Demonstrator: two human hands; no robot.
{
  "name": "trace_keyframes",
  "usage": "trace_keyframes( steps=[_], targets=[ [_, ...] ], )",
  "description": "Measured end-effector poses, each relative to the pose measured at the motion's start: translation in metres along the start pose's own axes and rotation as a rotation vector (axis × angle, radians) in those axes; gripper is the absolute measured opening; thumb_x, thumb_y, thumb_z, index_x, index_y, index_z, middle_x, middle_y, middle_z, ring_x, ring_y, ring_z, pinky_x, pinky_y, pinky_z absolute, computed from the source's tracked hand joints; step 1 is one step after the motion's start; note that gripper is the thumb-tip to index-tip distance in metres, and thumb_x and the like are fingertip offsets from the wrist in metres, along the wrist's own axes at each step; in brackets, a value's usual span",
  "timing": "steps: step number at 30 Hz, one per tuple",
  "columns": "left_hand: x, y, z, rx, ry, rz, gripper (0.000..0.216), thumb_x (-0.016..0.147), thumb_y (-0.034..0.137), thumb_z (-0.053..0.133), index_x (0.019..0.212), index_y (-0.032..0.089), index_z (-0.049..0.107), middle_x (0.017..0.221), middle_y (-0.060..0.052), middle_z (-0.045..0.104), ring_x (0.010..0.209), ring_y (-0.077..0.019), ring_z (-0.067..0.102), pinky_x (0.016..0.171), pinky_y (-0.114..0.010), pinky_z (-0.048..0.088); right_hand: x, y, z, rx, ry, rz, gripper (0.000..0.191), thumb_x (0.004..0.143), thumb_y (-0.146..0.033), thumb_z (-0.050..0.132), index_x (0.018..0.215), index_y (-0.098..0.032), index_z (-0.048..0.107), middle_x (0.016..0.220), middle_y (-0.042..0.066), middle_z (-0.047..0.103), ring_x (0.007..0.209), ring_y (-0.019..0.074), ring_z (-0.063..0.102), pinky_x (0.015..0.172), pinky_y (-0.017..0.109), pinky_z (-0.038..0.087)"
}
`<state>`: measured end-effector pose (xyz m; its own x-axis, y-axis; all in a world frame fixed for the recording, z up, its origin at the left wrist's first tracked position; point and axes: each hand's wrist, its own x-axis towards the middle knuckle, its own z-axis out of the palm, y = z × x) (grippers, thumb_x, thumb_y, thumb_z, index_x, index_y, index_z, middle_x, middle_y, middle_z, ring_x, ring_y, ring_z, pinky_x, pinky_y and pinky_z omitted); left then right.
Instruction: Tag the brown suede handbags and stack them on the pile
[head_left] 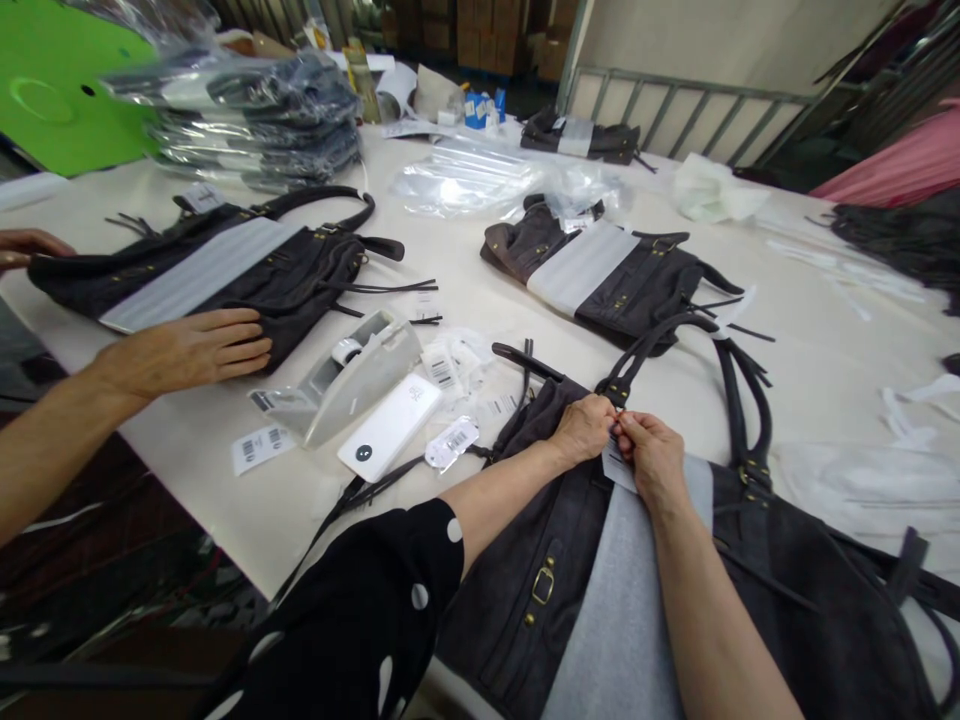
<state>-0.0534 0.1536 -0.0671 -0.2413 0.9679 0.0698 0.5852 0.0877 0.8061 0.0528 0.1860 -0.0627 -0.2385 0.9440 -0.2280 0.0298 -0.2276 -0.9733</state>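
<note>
A dark grey handbag [810, 600] with a pale foam band lies in front of me at the table's near edge. My left hand [583, 428] is closed in a pinch at the base of its black handle [675, 345]. My right hand [654, 455] pinches the same spot, fingertips meeting the left, over a small white tag [619, 468]. What sits between the fingertips is too small to make out.
A co-worker's hand [191, 348] rests flat on another dark handbag [225, 270] at the left. A third handbag [600, 275] lies mid-table. A tape dispenser [352, 375], white power bank [390, 425] and barcode tags [259, 447] lie nearby. Bagged stacks [255, 120] stand behind.
</note>
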Motion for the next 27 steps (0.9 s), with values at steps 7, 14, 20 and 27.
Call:
trace_keyframes(
  steps=[7, 14, 20, 27],
  targets=[
    [-0.0025, -0.0011, 0.0024, 0.055, 0.016, 0.072, 0.015, 0.081, 0.016, 0.041, 0.083, 0.016, 0.056, 0.084, -0.004, 0.058, 0.079, -0.0146, 0.055, 0.073, -0.026, 0.045, -0.002, 0.001, 0.0014, 0.035, 0.054, -0.035, 0.023, 0.058, -0.034, 0.067, 0.064, -0.014, 0.056, 0.043, -0.006, 0.049, 0.035, 0.0031, 0.035, 0.033, 0.016, 0.025],
    [-0.0044, -0.0037, 0.0012, 0.066, 0.041, 0.135, 0.02, 0.083, 0.014, 0.036, 0.081, 0.016, 0.056, 0.08, -0.004, 0.054, 0.076, -0.0138, 0.053, 0.072, -0.026, 0.045, -0.0022, -0.0018, 0.0054, 0.025, 0.057, -0.045, 0.022, 0.062, -0.036, 0.061, 0.063, -0.015, 0.054, 0.043, -0.007, 0.047, 0.034, 0.0036, 0.034, 0.033, 0.016, 0.024],
    [-0.0033, -0.0057, 0.0052, 0.127, 0.081, 0.129, 0.021, 0.083, 0.015, 0.037, 0.078, 0.015, 0.057, 0.076, -0.004, 0.054, 0.072, -0.0144, 0.054, 0.066, -0.025, 0.042, -0.0007, -0.001, 0.0061, -0.052, 0.062, -0.043, 0.02, 0.064, -0.036, 0.057, 0.061, -0.016, 0.052, 0.038, -0.008, 0.043, 0.032, 0.0043, 0.031, 0.032, 0.017, 0.023],
    [-0.0029, -0.0092, 0.0089, 0.146, 0.091, 0.133, 0.022, 0.083, 0.016, 0.036, 0.075, 0.015, 0.057, 0.074, -0.005, 0.055, 0.069, -0.0141, 0.054, 0.063, -0.024, 0.041, 0.0012, 0.0039, 0.0068, -0.108, 0.065, -0.072, 0.017, 0.064, -0.033, 0.055, 0.063, -0.017, 0.053, 0.043, -0.007, 0.047, 0.034, 0.005, 0.034, 0.033, 0.018, 0.025]
  ],
)
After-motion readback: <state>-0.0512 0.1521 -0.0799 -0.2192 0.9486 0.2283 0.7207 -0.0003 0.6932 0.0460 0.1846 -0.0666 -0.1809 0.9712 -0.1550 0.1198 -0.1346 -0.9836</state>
